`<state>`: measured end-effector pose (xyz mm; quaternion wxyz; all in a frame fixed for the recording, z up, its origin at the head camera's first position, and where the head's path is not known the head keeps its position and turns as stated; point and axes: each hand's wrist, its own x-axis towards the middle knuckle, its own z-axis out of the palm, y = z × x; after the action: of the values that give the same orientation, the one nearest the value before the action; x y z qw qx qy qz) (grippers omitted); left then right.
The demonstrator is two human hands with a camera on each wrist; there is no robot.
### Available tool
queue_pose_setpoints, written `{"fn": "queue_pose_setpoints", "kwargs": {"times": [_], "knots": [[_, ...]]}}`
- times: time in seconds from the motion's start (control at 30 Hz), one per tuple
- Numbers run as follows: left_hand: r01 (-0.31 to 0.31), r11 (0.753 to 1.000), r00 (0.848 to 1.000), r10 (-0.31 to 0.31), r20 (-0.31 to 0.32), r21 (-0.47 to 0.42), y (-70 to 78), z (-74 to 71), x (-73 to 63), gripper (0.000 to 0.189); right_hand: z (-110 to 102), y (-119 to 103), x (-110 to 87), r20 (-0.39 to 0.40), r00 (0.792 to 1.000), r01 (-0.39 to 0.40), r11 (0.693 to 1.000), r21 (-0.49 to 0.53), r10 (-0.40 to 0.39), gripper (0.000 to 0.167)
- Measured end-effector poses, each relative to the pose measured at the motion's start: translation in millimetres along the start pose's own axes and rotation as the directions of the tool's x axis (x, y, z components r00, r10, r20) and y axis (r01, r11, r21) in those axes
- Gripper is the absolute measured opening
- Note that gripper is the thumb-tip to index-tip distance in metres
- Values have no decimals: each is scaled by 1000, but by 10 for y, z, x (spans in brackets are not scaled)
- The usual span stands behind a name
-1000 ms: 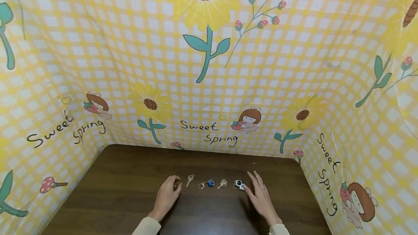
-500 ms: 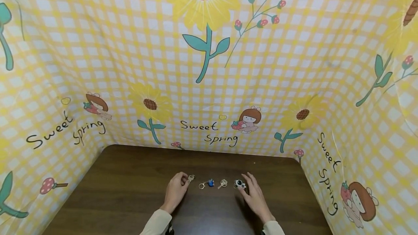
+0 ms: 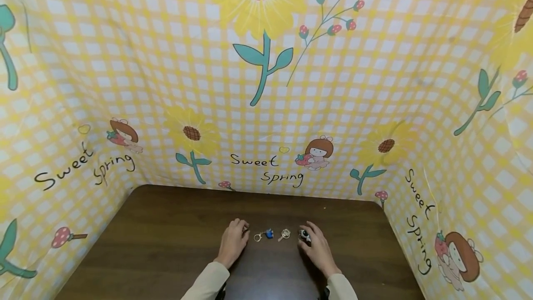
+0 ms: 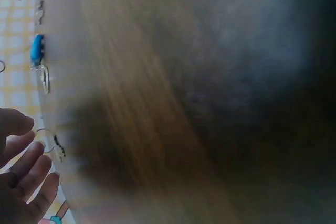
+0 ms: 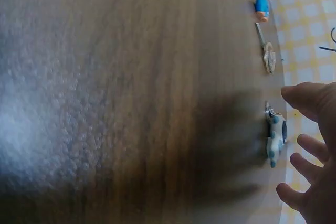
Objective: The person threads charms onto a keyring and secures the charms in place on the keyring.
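Observation:
My left hand (image 3: 234,243) hovers at the left end of a row of small items, its fingers loosely bent. In the left wrist view, a key (image 4: 59,148) with a ring lies at its fingertips; the head view mostly hides this key. At the row's right end, my right hand (image 3: 318,247) reaches over an astronaut keychain (image 5: 275,132), white with blue-green parts and a dark visor. Thumb and fingers stand spread around it, with a gap in the right wrist view. Between the hands lie a blue figure keychain (image 3: 269,233) with a metal ring and a key on a ring (image 3: 285,234).
The items lie on a dark brown wooden table (image 3: 175,212). A yellow checked cloth (image 3: 266,119) with sunflowers and lettering rises behind and on both sides of it.
My left hand has moved right and now covers the leftmost key in the head view. My right hand has shifted left, further over the astronaut keychain.

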<state>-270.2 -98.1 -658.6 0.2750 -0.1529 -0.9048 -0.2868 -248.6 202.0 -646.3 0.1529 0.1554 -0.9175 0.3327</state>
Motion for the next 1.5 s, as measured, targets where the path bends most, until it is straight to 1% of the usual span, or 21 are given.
{"fn": "queue_pose_setpoints", "kwargs": {"times": [0.1, 0.2, 0.23, 0.33, 0.4, 0.47, 0.6, 0.67, 0.8, 0.9, 1.07, 1.27, 1.5], "knots": [[-6, 1000, 1000, 6, 18, 10, 3, 56, 36, 23, 24, 31, 9, -6, 999, 49, 997, -58, -49, 39], [3, 1000, 999, -4, 35, 18, 6, 97, 66, 23, 51, 70, 21, -7, 995, 102, 989, -111, -103, 38], [8, 1000, 999, -9, 35, 19, 6, 107, 74, 23, 60, 84, 29, -8, 992, 121, 985, -125, -123, 38], [11, 999, 1000, -11, 16, 34, 2, 136, 93, 25, 84, 109, 65, -6, 989, 145, 980, -135, -147, 37], [10, 999, 1000, -10, 5, 48, -3, 156, 101, 27, 96, 117, 91, -6, 989, 144, 981, -128, -146, 35], [20, 998, 1000, -20, 5, 53, -4, 170, 107, 28, 104, 119, 116, -4, 992, 123, 986, -113, -124, 31], [54, 997, 998, -56, 27, 49, 0, 178, 104, 30, 119, 125, 136, 4, 997, 71, 993, -96, -71, 22], [61, 997, 997, -63, 37, 47, 1, 176, 99, 29, 122, 131, 139, 7, 998, 61, 994, -95, -60, 20], [42, 998, 999, -44, 30, 54, -5, 159, 99, 25, 122, 149, 152, 12, 997, 76, 992, -100, -76, 22], [38, 998, 999, -40, 27, 55, -8, 145, 107, 23, 125, 172, 175, -4, 995, 94, 988, -119, -96, 24], [50, 997, 998, -52, 37, 52, -10, 128, 112, 21, 130, 206, 202, -30, 993, 107, 983, -150, -112, 29], [67, 997, 998, -68, 16, 39, -13, 104, 109, 20, 104, 188, 236, -9, 993, 118, 982, -149, -121, 29], [78, 997, 997, -78, 19, 26, 6, 84, 124, 20, 57, 165, 261, 44, 996, 86, 983, -160, -80, 29]]}}
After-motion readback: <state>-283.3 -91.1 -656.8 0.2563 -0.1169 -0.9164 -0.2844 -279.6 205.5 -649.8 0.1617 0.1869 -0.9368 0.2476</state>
